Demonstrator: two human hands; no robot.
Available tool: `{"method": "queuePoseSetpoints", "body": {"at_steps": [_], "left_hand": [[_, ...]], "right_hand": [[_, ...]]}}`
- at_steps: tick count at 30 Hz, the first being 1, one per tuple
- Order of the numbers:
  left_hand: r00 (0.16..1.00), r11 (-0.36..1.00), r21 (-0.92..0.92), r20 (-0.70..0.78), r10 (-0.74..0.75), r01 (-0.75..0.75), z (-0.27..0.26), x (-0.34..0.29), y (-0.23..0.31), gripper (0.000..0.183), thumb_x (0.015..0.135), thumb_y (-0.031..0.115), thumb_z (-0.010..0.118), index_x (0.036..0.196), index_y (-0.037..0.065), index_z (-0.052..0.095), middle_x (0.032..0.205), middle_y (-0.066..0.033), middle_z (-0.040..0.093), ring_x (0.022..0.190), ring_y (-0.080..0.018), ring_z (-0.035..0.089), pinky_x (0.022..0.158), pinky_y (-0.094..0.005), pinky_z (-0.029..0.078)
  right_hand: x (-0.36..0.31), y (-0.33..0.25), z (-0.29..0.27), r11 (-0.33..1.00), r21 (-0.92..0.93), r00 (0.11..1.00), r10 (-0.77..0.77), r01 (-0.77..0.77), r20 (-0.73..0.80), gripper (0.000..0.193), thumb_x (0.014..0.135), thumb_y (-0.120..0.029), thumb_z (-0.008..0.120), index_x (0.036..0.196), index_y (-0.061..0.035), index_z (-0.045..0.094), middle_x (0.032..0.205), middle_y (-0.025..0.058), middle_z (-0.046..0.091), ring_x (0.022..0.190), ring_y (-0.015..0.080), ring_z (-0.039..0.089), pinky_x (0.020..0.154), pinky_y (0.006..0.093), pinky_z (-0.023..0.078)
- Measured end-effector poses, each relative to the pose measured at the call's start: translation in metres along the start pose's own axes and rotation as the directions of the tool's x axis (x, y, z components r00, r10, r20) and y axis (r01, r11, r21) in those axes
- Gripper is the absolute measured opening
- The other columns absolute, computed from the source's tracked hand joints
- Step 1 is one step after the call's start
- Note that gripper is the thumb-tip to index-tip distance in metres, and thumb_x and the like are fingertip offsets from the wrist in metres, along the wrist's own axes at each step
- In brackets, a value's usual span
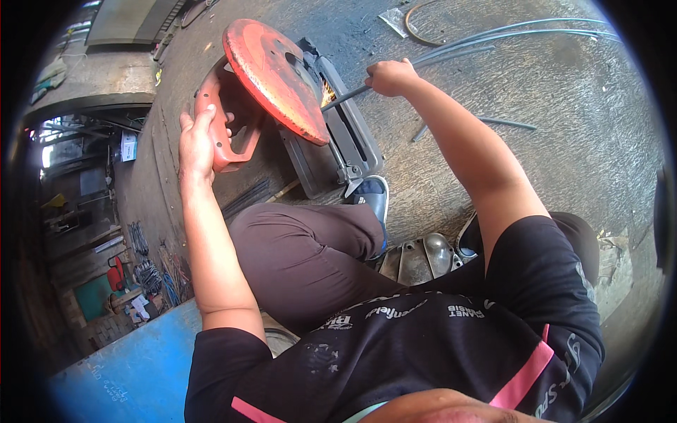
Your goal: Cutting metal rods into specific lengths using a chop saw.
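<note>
My left hand (197,144) is wrapped round the orange handle (213,120) of a cut-off saw. The saw's round orange guard (257,67), scuffed and stained, tilts over its grey metal base (345,141) and hides most of the cutting wheel. Sparks (327,94) fly at the spot where a grey metal rod (345,98) runs in under the guard. To the right of the saw, my right hand (393,77) is closed round that rod. Whether it holds one rod or more, I cannot tell.
Long bluish rods (522,29) stretch away to the upper right. Shorter rod pieces (508,123) lie on the worn floor. My shoe (374,201) is against the saw base, near a metal casting (419,257). A blue surface (141,359) stands at lower left.
</note>
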State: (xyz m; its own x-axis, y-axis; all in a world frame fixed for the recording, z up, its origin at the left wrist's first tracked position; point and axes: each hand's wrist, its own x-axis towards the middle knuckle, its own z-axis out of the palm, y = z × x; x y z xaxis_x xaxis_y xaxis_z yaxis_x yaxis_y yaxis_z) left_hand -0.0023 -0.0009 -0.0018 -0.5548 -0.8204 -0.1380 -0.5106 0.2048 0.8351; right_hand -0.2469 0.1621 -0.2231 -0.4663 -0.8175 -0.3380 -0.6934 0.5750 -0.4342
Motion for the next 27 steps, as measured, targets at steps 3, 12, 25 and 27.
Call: {"method": "queuePoseSetpoints", "body": {"at_steps": [3, 12, 25, 27], "left_hand": [[1.0, 1.0, 0.011, 0.016, -0.008, 0.008, -0.0003, -0.0017, 0.0024, 0.076, 0.093, 0.025, 0.057, 0.146, 0.001, 0.009, 0.095, -0.0159, 0.066, 0.066, -0.0164, 0.06, 0.057, -0.0287, 0.051], [0.998, 0.999, 0.025, 0.059, -0.026, 0.025, -0.0035, -0.0004, 0.0027, 0.084, 0.093, 0.025, 0.055, 0.151, 0.003, -0.002, 0.098, -0.0154, 0.065, 0.071, -0.0179, 0.061, 0.062, -0.0315, 0.052], [1.0, 1.0, 0.02, 0.027, 0.004, -0.005, 0.0006, -0.0032, 0.0046, 0.085, 0.092, 0.024, 0.056, 0.15, -0.001, -0.001, 0.094, -0.0162, 0.066, 0.064, -0.016, 0.06, 0.056, -0.0277, 0.051], [1.0, 1.0, 0.021, 0.03, 0.003, -0.004, 0.0009, -0.0035, 0.0047, 0.085, 0.092, 0.024, 0.056, 0.15, -0.001, -0.001, 0.093, -0.016, 0.066, 0.064, -0.0159, 0.06, 0.056, -0.0276, 0.051]], "right_hand": [[0.0004, 0.0002, 0.0009, 1.0, 0.0, 1.0, 0.0, 0.0, -0.012, 0.036, 0.092, -0.037, 0.05, 0.117, -0.0169, 0.065, 0.117, 0.0068, 0.067, 0.115, 0.0256, 0.06, 0.103, 0.0519, 0.032], [0.0006, 0.0011, 0.0022, 1.0, 0.002, 1.0, 0.007, -0.007, 0.01, 0.036, 0.092, -0.039, 0.049, 0.118, -0.0176, 0.064, 0.12, 0.0067, 0.066, 0.116, 0.0257, 0.059, 0.102, 0.0526, 0.032], [-0.0023, -0.0005, -0.0001, 1.0, 0.008, 1.0, 0.009, -0.009, 0.013, 0.036, 0.093, -0.039, 0.048, 0.116, -0.0179, 0.065, 0.118, 0.0056, 0.066, 0.114, 0.0246, 0.059, 0.101, 0.0514, 0.033], [-0.0034, -0.0007, -0.0007, 1.0, 0.007, 1.0, 0.011, -0.011, 0.011, 0.035, 0.093, -0.039, 0.048, 0.116, -0.0179, 0.065, 0.119, 0.0055, 0.066, 0.115, 0.0246, 0.059, 0.101, 0.0514, 0.033]]}}
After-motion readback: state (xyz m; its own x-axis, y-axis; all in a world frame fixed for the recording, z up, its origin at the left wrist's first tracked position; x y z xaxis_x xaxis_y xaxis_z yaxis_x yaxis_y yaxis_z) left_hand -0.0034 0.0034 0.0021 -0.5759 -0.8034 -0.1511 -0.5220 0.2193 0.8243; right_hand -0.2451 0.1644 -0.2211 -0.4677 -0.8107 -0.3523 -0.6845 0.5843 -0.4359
